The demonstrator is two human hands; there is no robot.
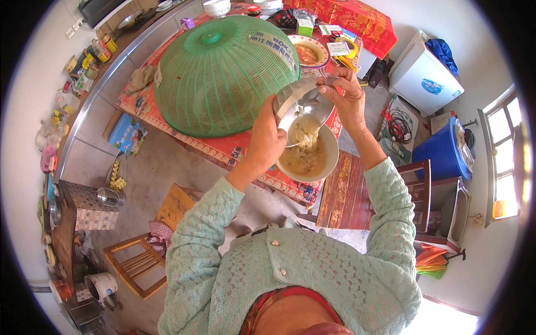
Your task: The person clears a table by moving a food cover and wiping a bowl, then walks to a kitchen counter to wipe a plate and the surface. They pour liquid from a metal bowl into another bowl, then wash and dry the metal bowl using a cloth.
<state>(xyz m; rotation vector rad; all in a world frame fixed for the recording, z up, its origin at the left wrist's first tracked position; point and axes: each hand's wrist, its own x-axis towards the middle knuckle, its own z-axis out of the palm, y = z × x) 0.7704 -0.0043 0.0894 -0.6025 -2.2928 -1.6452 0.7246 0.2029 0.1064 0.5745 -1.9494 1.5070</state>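
My left hand (pixel 264 139) is closed on the left side of a shiny metal bowl (pixel 291 96). On the far right, my right hand (pixel 347 99) pinches the same bowl's rim. The metal bowl is tilted toward me, and cloudy soup with pale bits (pixel 305 132) runs out over its lower lip. It falls into a wide white bowl (pixel 334 157) at the table's near edge, which holds brownish soup. Just left of my hands, a large green mesh food cover (pixel 223 72) stands on the table; what is under it is hard to make out.
A red patterned cloth covers the table (pixel 220 155). Behind the metal bowl stand a plate of food (pixel 306 53), yellow tape (pixel 350 49) and small boxes (pixel 338 48). A wooden stool (pixel 345 192) is near my right arm, a wooden chair (pixel 139 265) at lower left.
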